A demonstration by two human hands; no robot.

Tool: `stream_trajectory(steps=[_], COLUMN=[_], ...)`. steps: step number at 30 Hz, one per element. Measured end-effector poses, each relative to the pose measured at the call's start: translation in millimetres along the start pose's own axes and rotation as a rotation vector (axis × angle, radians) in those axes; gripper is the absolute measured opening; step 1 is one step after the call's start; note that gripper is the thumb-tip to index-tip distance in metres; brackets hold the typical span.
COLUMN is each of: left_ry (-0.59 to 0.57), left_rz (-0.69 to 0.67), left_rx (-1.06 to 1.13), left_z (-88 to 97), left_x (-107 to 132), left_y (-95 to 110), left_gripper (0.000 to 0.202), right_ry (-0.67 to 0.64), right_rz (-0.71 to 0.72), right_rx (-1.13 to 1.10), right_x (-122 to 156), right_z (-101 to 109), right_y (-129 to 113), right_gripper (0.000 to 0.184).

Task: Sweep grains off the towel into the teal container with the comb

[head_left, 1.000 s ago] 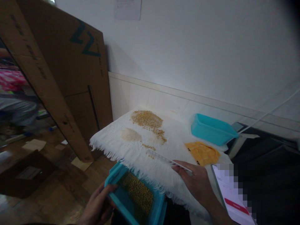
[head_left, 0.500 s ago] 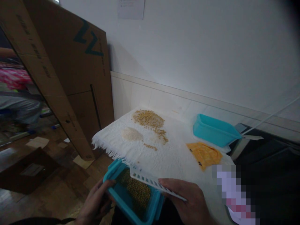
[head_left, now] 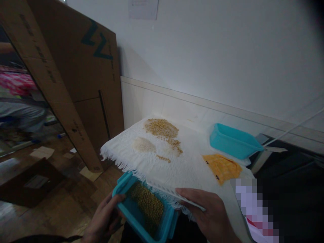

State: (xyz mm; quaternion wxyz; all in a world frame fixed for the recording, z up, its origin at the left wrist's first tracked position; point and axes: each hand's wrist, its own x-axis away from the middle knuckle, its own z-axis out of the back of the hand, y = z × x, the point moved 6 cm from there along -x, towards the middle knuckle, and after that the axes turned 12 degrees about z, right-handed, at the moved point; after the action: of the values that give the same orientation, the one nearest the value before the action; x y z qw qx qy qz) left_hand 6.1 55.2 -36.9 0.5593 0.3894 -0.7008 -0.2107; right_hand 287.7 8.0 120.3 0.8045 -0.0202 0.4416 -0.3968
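A tall brown cardboard box (head_left: 76, 67) leans on the left side, its upper panel printed with a dark green mark. Beside it, against the pale wall (head_left: 215, 54), is the cloth-covered bench (head_left: 194, 148), its white fringe hanging over the near edge. Just below that edge, the left hand (head_left: 106, 214) has its grip clamped on the near-left rim of a blue tub (head_left: 138, 221) holding yellowish beans (head_left: 149, 204). A second blue tub (head_left: 233, 141) stands at the bench's far right. A heap of beans (head_left: 162, 128) spreads near the back, and a yellow piece of fabric (head_left: 222, 167) lies nearer the right. The right hand's (head_left: 207, 209) grip is closed around a slotted white strip (head_left: 164, 189) above the tub's far side; whether it touches the fringe is hard to tell. Left of centre sit a whitish grain heap (head_left: 143, 144) and, smallest, a short row of beans (head_left: 163, 158).
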Motion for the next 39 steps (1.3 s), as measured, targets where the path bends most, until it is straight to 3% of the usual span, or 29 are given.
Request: stream_trajectory(steps=[6,9,13,19,28,39], left_ry=[-0.011,-0.020,-0.024,-0.002,0.008,-0.002], left_rz=[0.004,-0.001,0.002,0.015,0.030,0.019], left_rx=[0.007,-0.003,0.002,0.021,0.014,0.011], left_z=[-4.0,-7.4,-6.8,-4.1,-12.8,-6.3], left_x=[6,9,9,4,12,6], left_y=[1,2,-1,-5,5,-2], left_gripper=[0.035,0.035,0.038,0.041,0.046,0.038], right_ry=[0.108,0.152,0.103,0.104,0.116,0.082], right_rz=[-0.295,-0.337,-0.379,-0.355,-0.232,-0.184], right_rx=[0.297,0.382,0.353,0.267,0.196,0.173], right_x=[3,-1,-7,-7,2,3], right_z=[35,42,40,37,30,30], right_y=[31,49,62,58,52,37], right_gripper=[0.033,0.038,0.036,0.033,0.027,0.030])
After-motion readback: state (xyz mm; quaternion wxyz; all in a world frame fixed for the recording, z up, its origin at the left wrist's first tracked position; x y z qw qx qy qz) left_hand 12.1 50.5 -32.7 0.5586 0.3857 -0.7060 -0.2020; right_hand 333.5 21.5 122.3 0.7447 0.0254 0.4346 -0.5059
